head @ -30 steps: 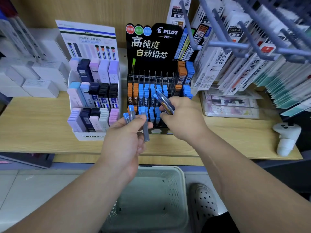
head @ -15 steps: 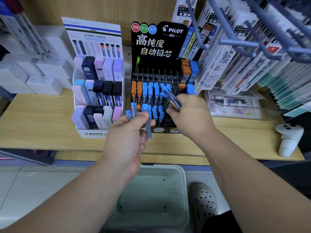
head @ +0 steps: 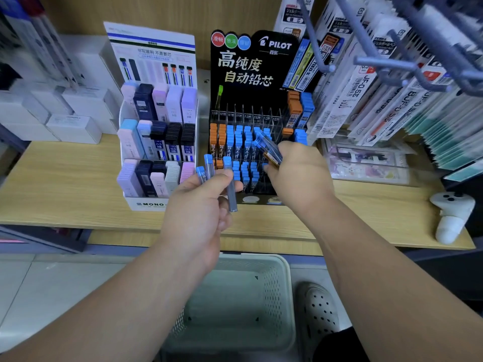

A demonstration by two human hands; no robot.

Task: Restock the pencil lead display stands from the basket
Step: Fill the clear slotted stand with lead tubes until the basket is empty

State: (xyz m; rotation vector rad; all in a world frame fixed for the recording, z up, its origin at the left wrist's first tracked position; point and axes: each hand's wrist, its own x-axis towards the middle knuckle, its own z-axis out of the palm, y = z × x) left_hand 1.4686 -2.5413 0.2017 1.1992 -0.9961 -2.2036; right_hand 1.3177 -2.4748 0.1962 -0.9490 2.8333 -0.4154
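Restocking is proceeding: the left hand [head: 198,205] is gripping three blue-capped tubes [head: 231,186], the right hand [head: 298,176] is pinching a tube bundle [head: 269,150] at the black stand [head: 251,64] beyond the basket [head: 285,283], apparently needing label-matched slotting next.

The black display stand [head: 251,69] carries "PILOT" with "百乐" beneath it, and below that, in large characters, "高纯度 自动铅芯". Left of it, the white stand [head: 149,204] reads "MONO" on its base, and its dark cases [head: 173,148] say "0.5 HB". Right of the black stand, hanging refill packs [head: 368,84] read "JF-0.5" and "BUF-0.5".
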